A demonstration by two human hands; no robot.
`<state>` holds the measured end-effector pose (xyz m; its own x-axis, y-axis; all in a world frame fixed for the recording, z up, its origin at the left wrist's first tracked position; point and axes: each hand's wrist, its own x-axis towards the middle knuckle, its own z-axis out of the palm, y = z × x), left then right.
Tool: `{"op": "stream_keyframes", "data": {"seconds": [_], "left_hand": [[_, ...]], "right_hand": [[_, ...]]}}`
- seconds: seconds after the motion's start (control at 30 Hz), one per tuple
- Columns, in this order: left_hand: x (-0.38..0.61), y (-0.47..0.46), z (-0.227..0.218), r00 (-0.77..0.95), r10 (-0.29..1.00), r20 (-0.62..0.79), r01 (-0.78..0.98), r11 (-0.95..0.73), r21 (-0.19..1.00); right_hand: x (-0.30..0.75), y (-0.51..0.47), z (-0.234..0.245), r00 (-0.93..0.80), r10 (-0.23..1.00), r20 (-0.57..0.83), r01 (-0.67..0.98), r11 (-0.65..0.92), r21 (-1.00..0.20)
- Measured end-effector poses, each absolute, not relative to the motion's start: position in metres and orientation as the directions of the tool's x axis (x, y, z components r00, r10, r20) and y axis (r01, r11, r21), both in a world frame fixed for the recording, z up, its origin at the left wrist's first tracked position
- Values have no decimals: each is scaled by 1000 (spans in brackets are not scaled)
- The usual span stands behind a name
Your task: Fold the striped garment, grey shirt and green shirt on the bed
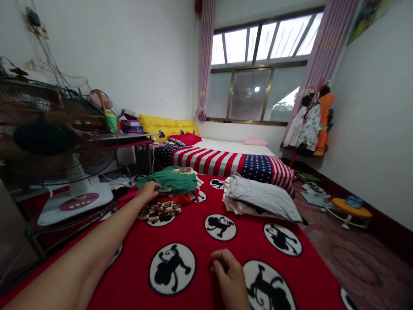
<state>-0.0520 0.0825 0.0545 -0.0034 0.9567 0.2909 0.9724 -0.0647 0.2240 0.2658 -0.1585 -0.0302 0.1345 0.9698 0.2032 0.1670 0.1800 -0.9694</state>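
My left hand (149, 190) reaches out to the left pile and rests on the near left edge of a folded green shirt (176, 178). Its fingers lie loosely on the cloth, their undersides hidden. Under the shirt are a red garment (185, 198) and a brown-and-black patterned garment (161, 211). Low in the view, my right hand (228, 275) hovers over or rests on the red blanket (200, 234), fingers loosely bent, thumb apart, nothing visible in it. Ahead and to its right, a grey garment (258, 196) tops a second folded pile.
A bed with a striped, starred cover (219, 159) stands behind the red blanket, below the window. On the left is a fan (48, 137) beside a cluttered desk (129, 140). To the right are hanging clothes (309, 125) and a small yellow stool (351, 209).
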Motion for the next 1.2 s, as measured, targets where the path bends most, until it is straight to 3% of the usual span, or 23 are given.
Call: {"op": "stream_keyframes", "data": {"seconds": [0.13,0.27,0.4,0.47,0.57,0.67,0.73,0.83,0.97,1.2], "left_hand": [[-45,69,85,-55,931,360,972,-32,234],[-19,54,146,-110,844,525,962,-43,270],[23,19,209,-14,745,667,945,-208,252],[43,-13,217,115,692,713,905,-369,211],[62,-68,181,312,653,690,793,-579,189],[69,-111,101,463,700,544,706,-662,251],[71,-130,47,470,780,413,712,-611,346],[69,-145,-6,381,834,399,743,-533,405],[62,-150,-23,290,853,433,734,-489,471],[50,-159,-13,174,818,548,646,-515,564]], "right_hand": [[267,-158,-32,132,969,209,151,189,-970],[267,-159,-34,137,968,210,125,194,-973],[268,-159,-32,159,971,181,32,178,-984],[270,-160,-30,196,970,141,-44,153,-987],[277,-160,-27,285,952,115,-135,159,-978],[281,-161,-20,363,926,103,-179,178,-968],[277,-164,-15,378,920,99,-168,174,-970],[259,-174,-13,354,930,95,-125,148,-981],[231,-195,-22,303,947,104,-72,132,-989],[223,-220,-28,292,937,194,-9,205,-979]]}}
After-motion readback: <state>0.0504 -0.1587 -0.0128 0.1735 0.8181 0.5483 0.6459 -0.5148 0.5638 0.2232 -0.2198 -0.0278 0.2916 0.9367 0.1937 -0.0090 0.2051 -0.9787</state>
